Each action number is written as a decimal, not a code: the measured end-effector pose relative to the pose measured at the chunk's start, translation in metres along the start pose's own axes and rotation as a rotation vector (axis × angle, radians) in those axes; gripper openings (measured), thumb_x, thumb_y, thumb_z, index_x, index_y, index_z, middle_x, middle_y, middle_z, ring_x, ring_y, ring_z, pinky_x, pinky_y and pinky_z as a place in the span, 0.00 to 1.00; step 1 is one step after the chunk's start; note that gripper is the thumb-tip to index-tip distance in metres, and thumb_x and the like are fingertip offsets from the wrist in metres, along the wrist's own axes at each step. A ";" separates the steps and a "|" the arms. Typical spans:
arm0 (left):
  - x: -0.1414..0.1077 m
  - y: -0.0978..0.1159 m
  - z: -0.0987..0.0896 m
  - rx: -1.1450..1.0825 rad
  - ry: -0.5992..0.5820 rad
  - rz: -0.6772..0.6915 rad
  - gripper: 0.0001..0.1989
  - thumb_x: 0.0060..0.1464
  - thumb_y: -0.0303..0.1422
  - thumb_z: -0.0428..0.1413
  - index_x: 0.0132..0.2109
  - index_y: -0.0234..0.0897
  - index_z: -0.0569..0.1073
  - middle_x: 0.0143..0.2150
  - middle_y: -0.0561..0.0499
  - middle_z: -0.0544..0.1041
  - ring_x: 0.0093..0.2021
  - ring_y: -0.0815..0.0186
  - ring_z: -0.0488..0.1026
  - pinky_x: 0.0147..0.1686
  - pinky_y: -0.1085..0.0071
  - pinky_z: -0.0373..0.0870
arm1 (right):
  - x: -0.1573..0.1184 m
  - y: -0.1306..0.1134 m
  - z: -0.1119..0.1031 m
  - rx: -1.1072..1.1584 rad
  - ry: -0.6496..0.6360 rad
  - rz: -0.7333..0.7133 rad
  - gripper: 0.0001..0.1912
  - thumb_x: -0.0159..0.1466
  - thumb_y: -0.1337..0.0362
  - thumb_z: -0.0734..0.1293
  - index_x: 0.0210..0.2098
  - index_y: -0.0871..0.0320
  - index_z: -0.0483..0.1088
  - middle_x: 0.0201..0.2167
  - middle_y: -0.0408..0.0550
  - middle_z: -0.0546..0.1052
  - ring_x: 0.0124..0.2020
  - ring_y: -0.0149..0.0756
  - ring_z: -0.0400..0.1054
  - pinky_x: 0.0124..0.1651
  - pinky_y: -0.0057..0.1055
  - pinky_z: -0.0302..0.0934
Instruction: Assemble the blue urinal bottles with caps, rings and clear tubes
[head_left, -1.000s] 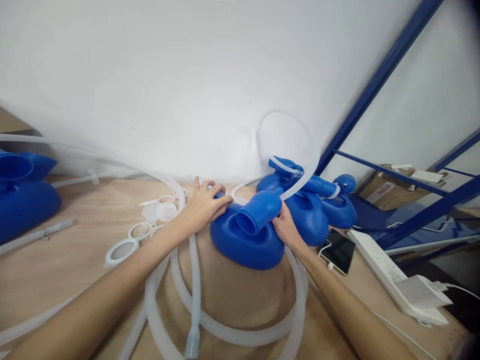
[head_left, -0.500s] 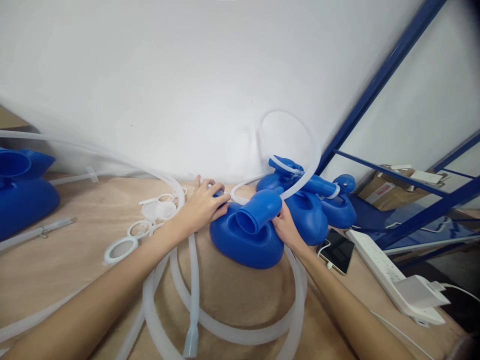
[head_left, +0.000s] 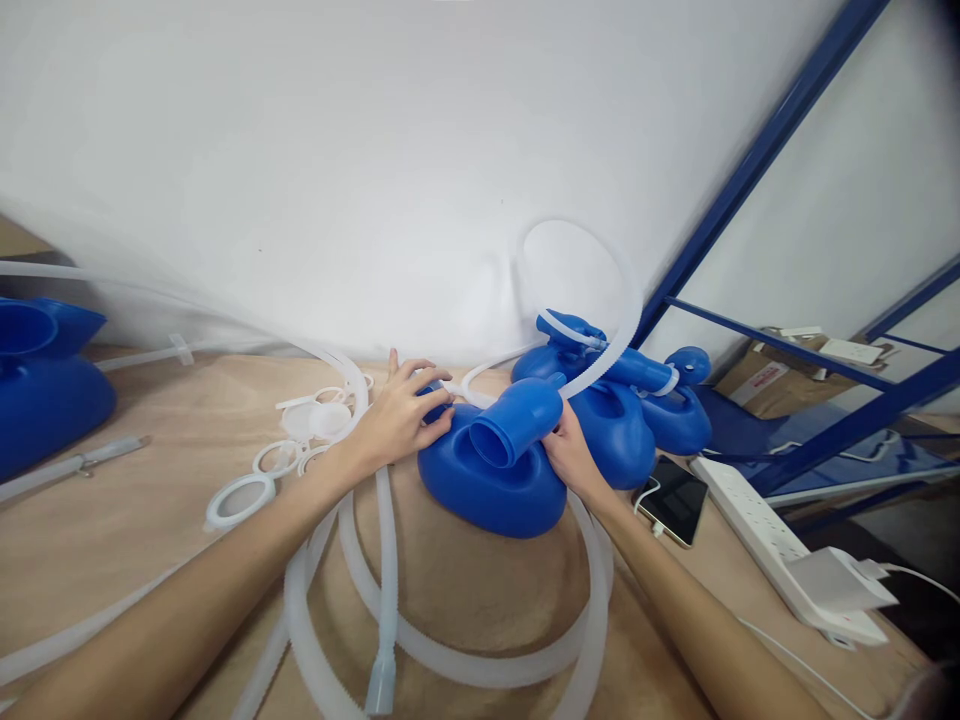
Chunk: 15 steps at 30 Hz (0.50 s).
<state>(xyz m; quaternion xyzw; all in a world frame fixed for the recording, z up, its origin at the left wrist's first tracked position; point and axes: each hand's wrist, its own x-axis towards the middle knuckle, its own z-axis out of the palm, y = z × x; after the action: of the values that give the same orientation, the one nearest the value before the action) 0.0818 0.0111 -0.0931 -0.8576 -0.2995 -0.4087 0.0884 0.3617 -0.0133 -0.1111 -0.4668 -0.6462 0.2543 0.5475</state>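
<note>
1. The left hand [head_left: 401, 410] is arching over the left end of a blue bottle [head_left: 487, 505], its fingers partly parted and blue plastic showing between them; whether they are pinching it, I cannot tell.
2. The right hand [head_left: 571, 450] is gripping the same bottle from the right, just beside its neck, its other fingers hiding behind the plastic.
3. The bottle is resting on the tabletop [head_left: 180, 400] between the two hands, its wide open mouth facing toward the wearer and slightly left.
4. From the top of the neck, a white hose [head_left: 630, 300] is rising and looping in front of the wall [head_left: 375, 150].
5. Translucent tubing [head_left: 487, 670] is curving across the tabletop in front of the bottle.
6. White rings and caps [head_left: 240, 500] are lying left of the left hand, near its forearm.
7. More blue bottles [head_left: 611, 445] are crowding behind and right of the right hand, while another bottle [head_left: 56, 415] is standing at the far left.
8. A phone [head_left: 675, 500] is lying right of the right forearm, near a white power strip [head_left: 772, 535].
</note>
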 end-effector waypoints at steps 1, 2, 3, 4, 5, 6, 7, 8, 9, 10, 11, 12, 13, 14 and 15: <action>-0.001 -0.002 0.000 -0.013 0.011 0.015 0.10 0.67 0.34 0.55 0.42 0.40 0.81 0.55 0.43 0.81 0.59 0.51 0.72 0.70 0.29 0.46 | 0.000 0.000 0.000 0.004 0.002 0.004 0.26 0.61 0.43 0.73 0.51 0.52 0.71 0.40 0.48 0.80 0.41 0.45 0.74 0.45 0.40 0.72; -0.002 -0.003 0.000 -0.023 0.018 0.030 0.10 0.67 0.34 0.55 0.42 0.40 0.82 0.55 0.43 0.81 0.60 0.51 0.72 0.71 0.30 0.46 | 0.000 0.001 0.000 0.009 0.004 0.008 0.26 0.61 0.43 0.73 0.51 0.52 0.71 0.40 0.48 0.80 0.41 0.45 0.74 0.46 0.41 0.72; -0.003 -0.004 0.000 -0.026 0.020 0.045 0.11 0.67 0.34 0.55 0.43 0.40 0.82 0.56 0.43 0.81 0.60 0.51 0.72 0.71 0.30 0.46 | 0.000 0.001 0.000 0.013 0.005 0.009 0.26 0.60 0.43 0.73 0.50 0.52 0.71 0.40 0.48 0.81 0.42 0.45 0.74 0.46 0.41 0.73; -0.003 -0.005 -0.001 -0.022 0.012 0.056 0.11 0.68 0.34 0.54 0.44 0.41 0.83 0.56 0.43 0.81 0.60 0.51 0.73 0.71 0.31 0.46 | 0.000 0.001 0.000 0.016 0.005 0.008 0.27 0.60 0.43 0.74 0.50 0.52 0.71 0.41 0.49 0.81 0.42 0.45 0.74 0.46 0.41 0.73; -0.002 -0.006 -0.003 -0.012 -0.005 0.065 0.12 0.68 0.35 0.54 0.45 0.41 0.83 0.56 0.43 0.81 0.59 0.51 0.73 0.71 0.31 0.46 | 0.000 0.002 0.000 0.016 0.005 0.005 0.27 0.60 0.43 0.74 0.50 0.52 0.71 0.41 0.49 0.81 0.42 0.46 0.75 0.47 0.42 0.73; -0.001 -0.007 -0.005 -0.001 -0.029 0.070 0.12 0.68 0.36 0.54 0.47 0.42 0.83 0.56 0.43 0.81 0.59 0.51 0.73 0.71 0.30 0.46 | 0.000 0.002 0.000 0.014 0.005 0.003 0.27 0.60 0.43 0.74 0.51 0.52 0.71 0.41 0.49 0.81 0.42 0.46 0.75 0.48 0.42 0.73; 0.000 -0.009 -0.007 0.008 -0.057 0.071 0.13 0.69 0.37 0.54 0.50 0.42 0.82 0.57 0.43 0.81 0.59 0.51 0.73 0.71 0.31 0.46 | 0.000 0.002 -0.001 0.011 0.005 0.001 0.27 0.60 0.43 0.74 0.51 0.52 0.71 0.42 0.49 0.81 0.43 0.46 0.75 0.48 0.43 0.73; 0.002 -0.011 -0.011 0.013 -0.085 0.073 0.14 0.69 0.38 0.53 0.54 0.43 0.81 0.58 0.42 0.80 0.59 0.51 0.74 0.71 0.31 0.48 | 0.000 0.002 -0.001 0.009 0.006 0.001 0.27 0.60 0.44 0.74 0.51 0.52 0.71 0.42 0.49 0.81 0.43 0.47 0.75 0.48 0.43 0.73; 0.004 -0.013 -0.015 0.012 -0.108 0.075 0.16 0.70 0.38 0.53 0.57 0.42 0.80 0.59 0.41 0.79 0.60 0.52 0.74 0.71 0.34 0.50 | 0.000 0.003 -0.001 0.008 0.004 0.003 0.27 0.60 0.43 0.74 0.52 0.52 0.71 0.43 0.49 0.81 0.44 0.47 0.75 0.49 0.43 0.73; 0.006 -0.017 -0.020 0.008 -0.124 0.075 0.18 0.70 0.39 0.52 0.59 0.42 0.78 0.61 0.40 0.78 0.60 0.53 0.74 0.70 0.37 0.54 | 0.000 0.004 -0.002 0.008 -0.005 0.008 0.28 0.61 0.43 0.74 0.53 0.52 0.72 0.43 0.50 0.81 0.44 0.47 0.75 0.49 0.44 0.73; 0.008 -0.022 -0.025 0.008 -0.132 0.071 0.19 0.70 0.41 0.52 0.61 0.41 0.77 0.62 0.38 0.76 0.61 0.53 0.73 0.69 0.42 0.58 | 0.001 0.005 -0.003 0.008 -0.020 0.015 0.28 0.61 0.43 0.73 0.53 0.52 0.72 0.44 0.50 0.82 0.44 0.48 0.75 0.49 0.44 0.73; 0.009 -0.028 -0.032 0.016 -0.141 0.059 0.21 0.70 0.43 0.52 0.61 0.40 0.77 0.64 0.37 0.75 0.63 0.51 0.71 0.68 0.45 0.62 | 0.001 0.006 -0.004 0.006 -0.041 0.023 0.28 0.61 0.42 0.73 0.53 0.52 0.72 0.43 0.50 0.82 0.45 0.48 0.76 0.49 0.44 0.73; 0.009 -0.035 -0.038 0.030 -0.161 0.036 0.23 0.68 0.47 0.54 0.61 0.40 0.77 0.65 0.36 0.74 0.64 0.49 0.70 0.66 0.47 0.64 | 0.002 0.007 -0.005 0.004 -0.064 0.031 0.28 0.61 0.42 0.73 0.53 0.52 0.73 0.43 0.50 0.82 0.45 0.49 0.76 0.50 0.45 0.73; 0.009 -0.043 -0.045 0.041 -0.203 0.003 0.26 0.65 0.50 0.56 0.62 0.41 0.77 0.65 0.36 0.73 0.65 0.47 0.69 0.64 0.48 0.66 | 0.003 0.008 -0.007 0.000 -0.089 0.038 0.29 0.61 0.41 0.73 0.52 0.52 0.73 0.43 0.50 0.82 0.46 0.49 0.76 0.50 0.46 0.73; 0.008 -0.051 -0.051 0.043 -0.266 -0.042 0.30 0.61 0.54 0.59 0.63 0.42 0.76 0.65 0.37 0.73 0.65 0.45 0.68 0.63 0.48 0.67 | 0.004 0.009 -0.009 -0.004 -0.112 0.043 0.29 0.61 0.40 0.73 0.52 0.53 0.74 0.43 0.50 0.83 0.46 0.50 0.77 0.51 0.47 0.73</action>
<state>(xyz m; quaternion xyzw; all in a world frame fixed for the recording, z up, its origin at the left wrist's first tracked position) 0.0222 0.0357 -0.0587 -0.8957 -0.3351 -0.2867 0.0578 0.3729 -0.0077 -0.1147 -0.4669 -0.6662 0.2905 0.5038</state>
